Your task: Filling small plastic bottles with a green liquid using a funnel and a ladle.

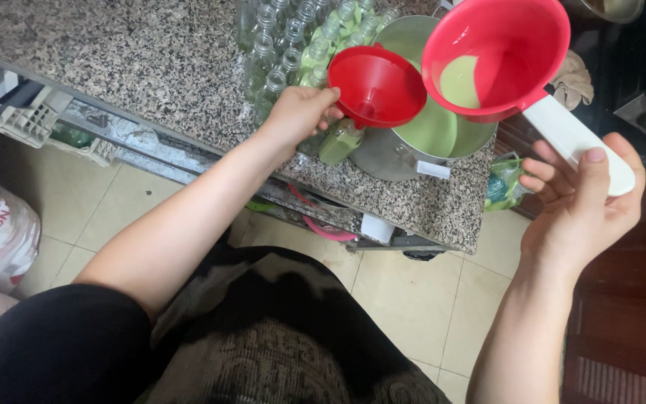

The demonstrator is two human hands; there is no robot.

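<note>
Nearest, at the right of the frame, the right hand (581, 198) curls loosely round the white handle of a red ladle (496, 56), whose bowl at the upper right holds a little pale green liquid. Toward the upper middle, the left hand (298, 112) grips a bottle (340, 141) under a red funnel (376, 84); the funnel hides its neck. Behind, the steel pot (428, 131) sits half covered, and clear bottles (293, 41) run off the top edge.
</note>
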